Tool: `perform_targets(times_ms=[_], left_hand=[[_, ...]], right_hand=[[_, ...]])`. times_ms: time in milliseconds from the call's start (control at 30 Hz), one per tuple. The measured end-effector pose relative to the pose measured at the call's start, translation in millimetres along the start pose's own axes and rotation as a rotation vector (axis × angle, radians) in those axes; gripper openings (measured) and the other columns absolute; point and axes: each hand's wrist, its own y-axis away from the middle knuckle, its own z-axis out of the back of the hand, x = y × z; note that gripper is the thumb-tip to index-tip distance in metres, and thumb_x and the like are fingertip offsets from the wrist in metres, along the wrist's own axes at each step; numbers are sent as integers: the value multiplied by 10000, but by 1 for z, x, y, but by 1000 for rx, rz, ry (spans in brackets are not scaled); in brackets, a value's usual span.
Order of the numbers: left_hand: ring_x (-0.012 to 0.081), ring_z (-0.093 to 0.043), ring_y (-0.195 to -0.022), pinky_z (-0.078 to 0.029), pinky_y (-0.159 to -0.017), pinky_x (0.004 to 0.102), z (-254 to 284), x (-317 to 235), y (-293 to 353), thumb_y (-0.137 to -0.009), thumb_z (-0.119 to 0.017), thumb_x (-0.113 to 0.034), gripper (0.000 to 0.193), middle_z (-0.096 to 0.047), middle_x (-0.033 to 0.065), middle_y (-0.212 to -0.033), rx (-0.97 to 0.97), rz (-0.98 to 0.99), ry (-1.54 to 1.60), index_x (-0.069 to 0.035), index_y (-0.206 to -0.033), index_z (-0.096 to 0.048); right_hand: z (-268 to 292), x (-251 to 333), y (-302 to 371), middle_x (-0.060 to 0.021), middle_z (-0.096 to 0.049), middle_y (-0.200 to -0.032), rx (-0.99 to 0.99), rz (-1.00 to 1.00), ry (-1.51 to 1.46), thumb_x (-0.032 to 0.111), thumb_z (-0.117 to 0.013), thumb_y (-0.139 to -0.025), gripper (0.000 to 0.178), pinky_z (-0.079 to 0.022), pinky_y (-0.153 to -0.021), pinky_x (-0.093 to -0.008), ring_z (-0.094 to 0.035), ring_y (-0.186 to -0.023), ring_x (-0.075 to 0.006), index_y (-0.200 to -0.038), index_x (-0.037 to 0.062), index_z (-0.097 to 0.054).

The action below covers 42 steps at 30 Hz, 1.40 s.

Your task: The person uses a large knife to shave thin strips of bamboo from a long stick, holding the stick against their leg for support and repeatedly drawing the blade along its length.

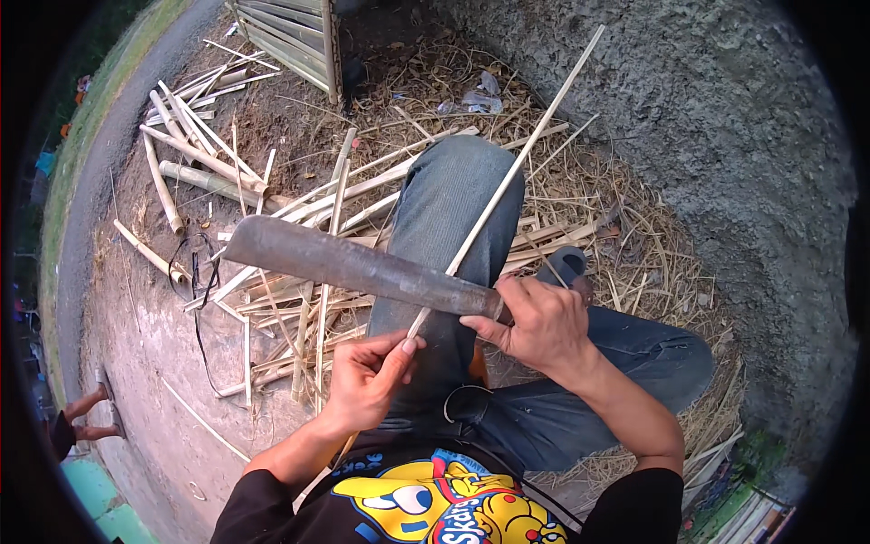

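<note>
My left hand (370, 381) pinches a long, thin bamboo strip (507, 179), which slants up and to the right across my jeans-covered knee. In my right hand (544, 328) is the handle end of a machete (353, 265), its broad, dark, worn blade pointing left. The blade lies across the strip just above my left fingers and hides a short length of it. Whether the edge bites into the strip I cannot tell. Below my left hand, the strip's lower end runs down beside my shirt.
Split bamboo pieces (299, 313) lie heaped left of my knee, with thicker bamboo lengths (208, 181) farther off. A black cord (201, 340) curls on the ground. Thin shavings (625, 240) spread toward a rough grey wall (725, 154) at right. A bamboo panel (288, 36) stands behind. Another person's legs (89, 417) show far left.
</note>
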Motion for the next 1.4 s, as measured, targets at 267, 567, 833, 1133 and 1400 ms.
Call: perform_targets(times_ms=[267,567,833,1133,1400], left_hand=[[35,-491,-595,-328,-496,197,1,-3,-2,-1020,-624,-181,230,-590,-7,-674,35,97,63,23,-1050,-728],[29,-468,-537,-303,-462,203,12,7,-6,-1014,-636,-199,227,-594,-1,-653,68,77,47,6,-1020,-735],[52,-468,-508,-312,-453,217,57,24,26,-1011,-638,-171,224,-589,8,-625,107,130,17,26,-950,-725],[50,-519,-567,-365,-495,219,89,38,34,-1028,-599,-157,207,-626,10,-669,68,102,-111,-2,-989,-730],[57,-556,-594,-425,-532,220,120,11,9,-1000,-619,-189,228,-642,13,-694,176,176,-301,15,-931,-696]], right_hand=[[5,-7,-4,-121,-628,-628,5,-11,-10,609,-631,-914,563,-512,-455,-404,-667,-532,-317,-917,45,-627],[19,-29,-12,-138,-630,-588,14,-101,-63,605,-588,-946,540,-530,-490,-440,-680,-539,-323,-909,68,-622],[52,-163,-56,-149,-596,-587,-244,-593,-101,606,-493,-1004,643,-440,-509,-440,-581,-511,-321,-863,-4,-636],[65,-133,-61,-13,-554,-655,-391,-744,-1122,440,-719,-931,429,-447,-392,-244,-513,-432,-67,-805,72,-536],[51,-75,-76,-58,-629,-785,-408,-603,-1351,76,-811,-840,287,-489,-432,-251,-532,-462,-63,-884,64,-527]])
